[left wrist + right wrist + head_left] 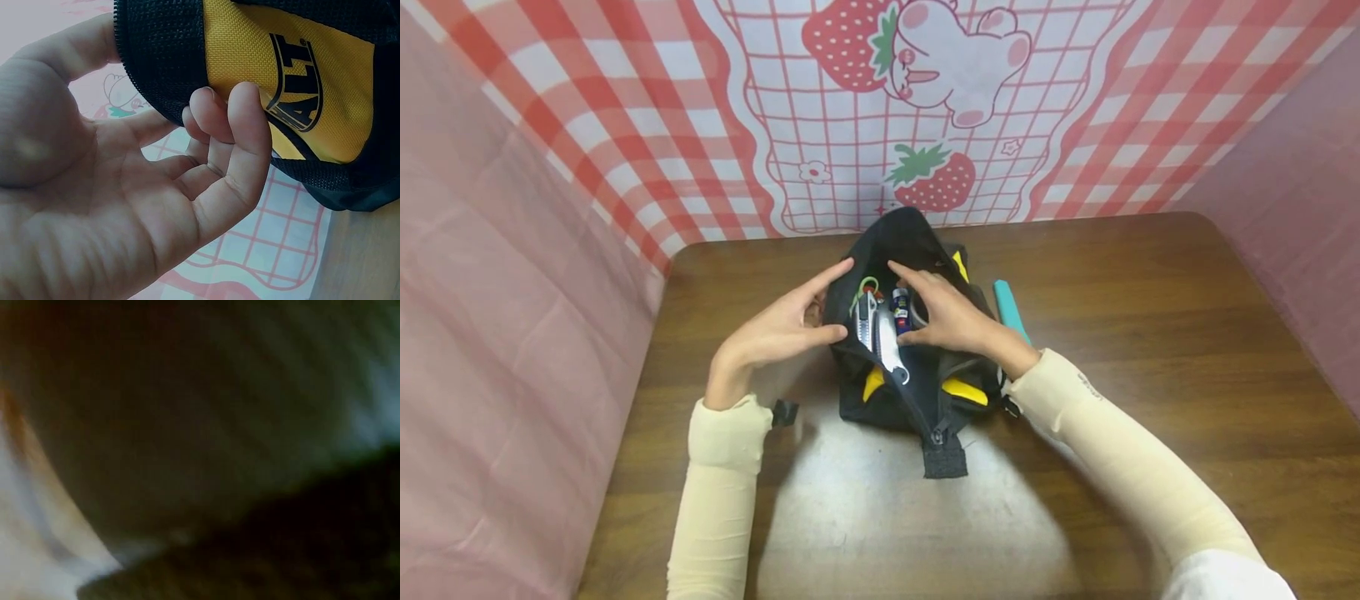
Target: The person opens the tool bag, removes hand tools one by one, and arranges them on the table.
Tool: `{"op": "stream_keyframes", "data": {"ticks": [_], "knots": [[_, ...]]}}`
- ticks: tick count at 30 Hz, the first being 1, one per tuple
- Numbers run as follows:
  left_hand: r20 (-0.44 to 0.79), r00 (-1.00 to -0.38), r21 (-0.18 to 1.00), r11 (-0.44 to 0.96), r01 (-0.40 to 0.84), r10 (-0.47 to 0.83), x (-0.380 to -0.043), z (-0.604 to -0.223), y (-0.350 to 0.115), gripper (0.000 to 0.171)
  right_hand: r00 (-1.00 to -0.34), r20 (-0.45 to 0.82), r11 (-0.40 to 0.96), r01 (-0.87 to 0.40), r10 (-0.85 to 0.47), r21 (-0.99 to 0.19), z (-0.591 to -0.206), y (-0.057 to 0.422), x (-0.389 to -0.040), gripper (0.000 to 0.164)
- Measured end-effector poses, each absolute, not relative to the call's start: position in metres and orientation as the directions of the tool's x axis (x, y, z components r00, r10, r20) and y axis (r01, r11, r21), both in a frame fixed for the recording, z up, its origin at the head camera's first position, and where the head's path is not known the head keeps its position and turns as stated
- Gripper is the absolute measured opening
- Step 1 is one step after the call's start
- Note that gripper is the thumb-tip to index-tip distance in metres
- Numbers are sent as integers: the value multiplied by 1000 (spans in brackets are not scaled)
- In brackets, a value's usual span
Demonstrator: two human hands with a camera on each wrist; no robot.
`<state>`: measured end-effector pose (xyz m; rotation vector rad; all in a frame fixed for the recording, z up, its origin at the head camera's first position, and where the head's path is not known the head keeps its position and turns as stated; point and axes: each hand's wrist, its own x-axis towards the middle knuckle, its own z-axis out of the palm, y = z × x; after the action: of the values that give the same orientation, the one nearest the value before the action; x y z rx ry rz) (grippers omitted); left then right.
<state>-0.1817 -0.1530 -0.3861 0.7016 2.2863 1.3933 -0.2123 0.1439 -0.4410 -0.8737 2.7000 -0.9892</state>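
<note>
A black and yellow tool bag (880,408) sits on the table with its zipped mouth spread apart. My left hand (778,329) grips the bag's left wall; in the left wrist view, the thumb and index finger pass behind the zipper edge (128,75) while other fingers curl against the yellow panel (337,94). Over the right side of the mouth, my right hand (951,317) reaches in with thumb and fingers spread. Inside lie a utility knife (865,321), a silver-bladed tool (887,337), green-handled scissors (868,285) and a dark blue tube (901,310). The right wrist view is dark and blurred.
A turquoise bar-shaped object (1011,308) lies right of the bag on the wooden table (1150,333). Black straps (945,460) stick out at the front and left. A strawberry-patterned cloth (925,108) hangs behind, with pink curtains (512,333) at both sides.
</note>
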Motion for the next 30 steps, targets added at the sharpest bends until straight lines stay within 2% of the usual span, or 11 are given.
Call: {"op": "stream_keyframes", "data": {"ticks": [12, 21, 30], "knots": [[-66, -798, 913, 359, 194, 600, -183, -388, -152, 92, -829, 34, 617, -442, -559, -651, -454, 142, -217, 127], [-83, -802, 902, 387, 192, 591, -182, -387, -154, 91, -835, -45, 651, -392, -548, -651, -458, 139, -215, 123], [-72, -798, 900, 384, 206, 598, -183, -388, -153, 92, -824, 22, 655, -465, -565, -595, -463, 140, -217, 119]]}}
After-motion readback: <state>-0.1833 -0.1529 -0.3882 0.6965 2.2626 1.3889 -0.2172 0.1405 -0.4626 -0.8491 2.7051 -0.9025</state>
